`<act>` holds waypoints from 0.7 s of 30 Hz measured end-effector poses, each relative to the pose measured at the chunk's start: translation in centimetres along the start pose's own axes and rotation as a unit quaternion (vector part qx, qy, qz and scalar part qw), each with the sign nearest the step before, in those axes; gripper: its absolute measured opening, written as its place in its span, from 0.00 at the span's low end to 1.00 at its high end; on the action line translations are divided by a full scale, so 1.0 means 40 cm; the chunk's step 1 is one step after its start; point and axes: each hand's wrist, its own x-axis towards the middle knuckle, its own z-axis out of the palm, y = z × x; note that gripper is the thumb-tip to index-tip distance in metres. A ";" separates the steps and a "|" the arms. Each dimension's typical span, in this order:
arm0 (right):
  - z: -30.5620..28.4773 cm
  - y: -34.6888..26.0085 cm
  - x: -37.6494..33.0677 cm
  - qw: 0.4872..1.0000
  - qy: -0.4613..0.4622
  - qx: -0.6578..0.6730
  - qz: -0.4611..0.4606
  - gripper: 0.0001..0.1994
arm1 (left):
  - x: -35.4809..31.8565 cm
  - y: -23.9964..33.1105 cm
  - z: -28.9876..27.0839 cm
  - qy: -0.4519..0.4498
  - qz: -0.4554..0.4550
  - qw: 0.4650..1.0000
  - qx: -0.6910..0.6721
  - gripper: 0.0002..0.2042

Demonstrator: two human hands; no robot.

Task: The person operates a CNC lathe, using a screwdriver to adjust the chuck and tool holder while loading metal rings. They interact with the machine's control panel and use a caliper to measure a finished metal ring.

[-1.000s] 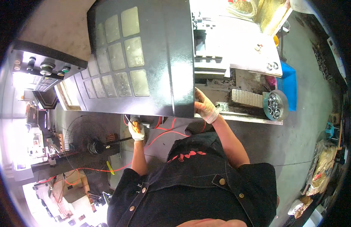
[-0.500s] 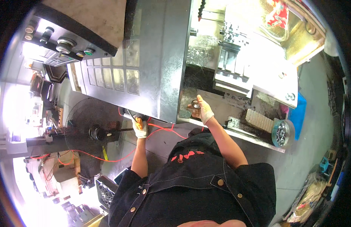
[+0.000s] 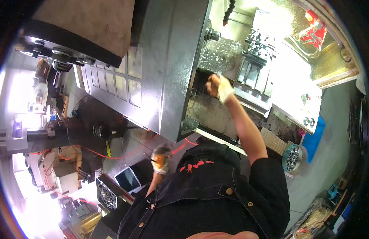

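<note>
My right hand (image 3: 220, 88), in a whitish glove with bare fingertips, reaches into the open lathe (image 3: 210, 115). Its fingers are curled; the metal ring seen in them earlier is hidden now. Above and left of this hand the round metal chuck (image 3: 212, 34) sticks out from behind the grey door; the hand is apart from it. To the hand's right is the tool slide (image 3: 252, 73). Low beside my body, my left hand (image 3: 160, 158) is gloved, blurred and closed round what looks like an air gun, with a thin dark nozzle poking left and a red hose (image 3: 179, 149) meeting it.
A grey sliding door (image 3: 168, 79) borders the opening on the left. At right, a round clear tub (image 3: 292, 158) holds metal rings, beside a row of pale blocks (image 3: 273, 140). A black fan (image 3: 101, 131) and another tray of rings (image 3: 107, 194) are at left.
My right hand has moved up and deeper into the lathe, toward the chuck, from near its front edge. My left hand has come down and right, away from the door's lower edge, drawing the red hose along.
</note>
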 end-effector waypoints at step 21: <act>-0.016 0.262 0.097 0.802 0.092 -0.585 -0.072 0.15 | 0.128 0.196 0.269 -0.161 -0.026 0.981 -0.100 0.13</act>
